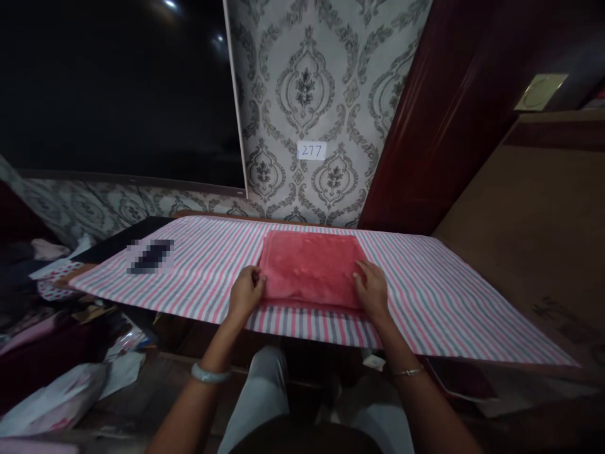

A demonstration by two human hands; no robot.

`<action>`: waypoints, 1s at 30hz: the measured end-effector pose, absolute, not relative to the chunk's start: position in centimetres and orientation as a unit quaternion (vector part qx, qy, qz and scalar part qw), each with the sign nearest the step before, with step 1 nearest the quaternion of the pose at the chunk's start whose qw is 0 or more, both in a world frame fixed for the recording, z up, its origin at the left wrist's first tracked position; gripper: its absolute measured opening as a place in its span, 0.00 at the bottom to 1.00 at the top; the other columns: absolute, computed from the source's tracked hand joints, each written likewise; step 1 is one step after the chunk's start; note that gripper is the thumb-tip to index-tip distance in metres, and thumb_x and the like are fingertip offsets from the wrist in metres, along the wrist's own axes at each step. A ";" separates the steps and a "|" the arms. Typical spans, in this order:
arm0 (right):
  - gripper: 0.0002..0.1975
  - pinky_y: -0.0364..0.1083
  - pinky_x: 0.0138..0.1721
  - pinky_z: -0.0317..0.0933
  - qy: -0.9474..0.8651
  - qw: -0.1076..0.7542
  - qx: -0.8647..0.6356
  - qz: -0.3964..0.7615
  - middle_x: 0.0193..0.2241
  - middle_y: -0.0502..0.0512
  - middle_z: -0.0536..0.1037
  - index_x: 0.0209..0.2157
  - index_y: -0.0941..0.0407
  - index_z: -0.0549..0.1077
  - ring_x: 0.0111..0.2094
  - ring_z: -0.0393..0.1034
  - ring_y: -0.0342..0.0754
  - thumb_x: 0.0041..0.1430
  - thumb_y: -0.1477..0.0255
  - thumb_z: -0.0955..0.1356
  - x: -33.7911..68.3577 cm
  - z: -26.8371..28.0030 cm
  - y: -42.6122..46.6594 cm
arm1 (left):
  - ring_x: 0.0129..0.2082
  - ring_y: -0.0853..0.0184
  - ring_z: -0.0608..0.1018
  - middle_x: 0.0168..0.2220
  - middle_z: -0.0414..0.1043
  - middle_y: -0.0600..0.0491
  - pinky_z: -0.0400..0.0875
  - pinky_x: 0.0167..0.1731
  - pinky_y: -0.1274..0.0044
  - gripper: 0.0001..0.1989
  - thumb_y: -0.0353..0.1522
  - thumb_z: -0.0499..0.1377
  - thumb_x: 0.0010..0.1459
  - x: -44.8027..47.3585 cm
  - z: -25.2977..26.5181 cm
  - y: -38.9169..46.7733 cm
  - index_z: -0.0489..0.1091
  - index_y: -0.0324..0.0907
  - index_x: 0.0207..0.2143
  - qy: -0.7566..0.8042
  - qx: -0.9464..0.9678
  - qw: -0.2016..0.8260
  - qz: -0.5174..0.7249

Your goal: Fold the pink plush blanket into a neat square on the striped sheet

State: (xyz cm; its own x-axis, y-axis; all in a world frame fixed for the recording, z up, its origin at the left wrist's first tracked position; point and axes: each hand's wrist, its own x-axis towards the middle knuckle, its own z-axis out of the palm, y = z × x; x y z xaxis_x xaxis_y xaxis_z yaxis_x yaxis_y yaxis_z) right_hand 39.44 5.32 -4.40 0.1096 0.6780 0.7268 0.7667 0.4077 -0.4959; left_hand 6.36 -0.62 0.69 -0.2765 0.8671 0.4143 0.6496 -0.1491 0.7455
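A folded red plush cloth [309,268] lies flat in several layers on the striped tablecloth [425,277], in the middle of the table. At its left edge, near the front corner, my left hand [246,291] is closed, thumb and fingers pinching the fabric. My right hand [372,287] grips the opposite edge, its curled fingertips resting over the top of the cloth. Both hands are about level with each other. The layers show along the cloth's front fold.
A dark, pixelated flat object [150,256] lies on the table's left part. A large dark screen [118,94] hangs behind it. To the right stands a big cardboard box [534,233]. Bags and papers [125,372] clutter the lower left. A paper marked 277 [312,150] is on the wall.
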 end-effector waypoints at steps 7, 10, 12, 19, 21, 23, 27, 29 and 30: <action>0.27 0.56 0.47 0.64 -0.553 0.549 -0.624 0.061 0.39 0.64 0.79 0.44 0.60 0.77 0.41 0.71 0.57 0.60 0.54 0.59 42.6 -6.7 1.6 | 0.28 0.63 0.71 0.25 0.66 0.54 0.66 0.32 0.71 0.14 0.45 0.60 0.50 4.7 -2.4 -0.2 0.66 0.46 0.22 0.641 0.592 0.146 0.466; 0.25 0.50 0.39 0.63 -0.506 0.566 -0.631 0.159 0.30 0.57 0.77 0.34 0.58 0.77 0.34 0.69 0.53 0.59 0.51 0.60 43.2 -6.5 0.6 | 0.29 0.63 0.71 0.28 0.67 0.53 0.68 0.33 0.71 0.17 0.48 0.60 0.47 4.3 -2.3 0.0 0.67 0.45 0.20 0.630 0.572 0.168 0.498; 0.25 0.48 0.37 0.62 -0.489 0.585 -0.618 0.192 0.27 0.53 0.75 0.30 0.57 0.74 0.32 0.67 0.50 0.57 0.49 0.62 43.3 -6.1 0.3 | 0.29 0.64 0.71 0.31 0.69 0.51 0.68 0.33 0.71 0.19 0.51 0.61 0.45 4.2 -2.0 -0.1 0.69 0.45 0.22 0.622 0.558 0.197 0.513; 0.22 0.44 0.29 0.58 -0.499 0.599 -0.556 0.289 0.22 0.49 0.70 0.27 0.56 0.73 0.26 0.61 0.46 0.52 0.49 0.66 43.4 -4.5 -0.4 | 0.36 0.62 0.74 0.37 0.73 0.49 0.68 0.37 0.73 0.22 0.53 0.61 0.48 4.3 -1.1 -0.4 0.70 0.43 0.25 0.596 0.567 0.209 0.528; 0.22 0.44 0.26 0.54 -0.496 0.594 -0.547 0.321 0.18 0.46 0.64 0.22 0.55 0.69 0.23 0.56 0.43 0.50 0.49 0.68 43.7 -4.1 -0.4 | 0.39 0.61 0.74 0.37 0.71 0.49 0.68 0.36 0.74 0.21 0.53 0.61 0.49 4.4 -0.7 -0.3 0.69 0.44 0.25 0.589 0.580 0.182 0.533; 0.23 0.44 0.25 0.52 -0.488 0.592 -0.543 0.342 0.17 0.45 0.60 0.20 0.54 0.67 0.22 0.53 0.43 0.49 0.49 0.68 43.9 -3.6 -0.2 | 0.40 0.61 0.74 0.36 0.70 0.50 0.67 0.35 0.74 0.22 0.53 0.61 0.48 4.6 -0.4 -0.3 0.68 0.44 0.24 0.581 0.583 0.161 0.545; 0.23 0.44 0.27 0.53 -0.481 0.592 -0.531 0.368 0.21 0.47 0.67 0.25 0.55 0.73 0.24 0.56 0.43 0.47 0.48 0.69 44.5 -2.8 0.6 | 0.38 0.63 0.73 0.36 0.69 0.52 0.68 0.35 0.75 0.23 0.54 0.63 0.45 5.1 0.2 -0.2 0.69 0.43 0.26 0.572 0.555 0.193 0.572; 0.24 0.44 0.29 0.54 -0.491 0.580 -0.523 0.387 0.25 0.49 0.72 0.30 0.55 0.76 0.26 0.59 0.44 0.45 0.48 0.71 44.7 -2.8 1.1 | 0.34 0.65 0.72 0.33 0.69 0.53 0.67 0.34 0.76 0.24 0.54 0.64 0.44 5.3 0.4 -0.3 0.71 0.42 0.28 0.564 0.532 0.250 0.580; 0.24 0.44 0.29 0.55 -0.499 0.567 -0.517 0.403 0.25 0.49 0.72 0.30 0.55 0.76 0.27 0.60 0.44 0.44 0.48 0.71 44.9 -2.8 1.3 | 0.32 0.66 0.71 0.31 0.69 0.54 0.67 0.33 0.76 0.25 0.54 0.65 0.43 5.4 0.5 -0.4 0.71 0.42 0.29 0.561 0.522 0.280 0.578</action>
State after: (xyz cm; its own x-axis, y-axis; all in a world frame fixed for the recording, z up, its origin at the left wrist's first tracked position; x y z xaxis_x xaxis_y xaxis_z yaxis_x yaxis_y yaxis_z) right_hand 44.91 1.28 -2.81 0.1789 0.9725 0.1490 0.0593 0.1405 -0.9883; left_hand 5.42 -0.42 0.54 -0.2986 0.9094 0.2895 0.2617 -0.2137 0.9412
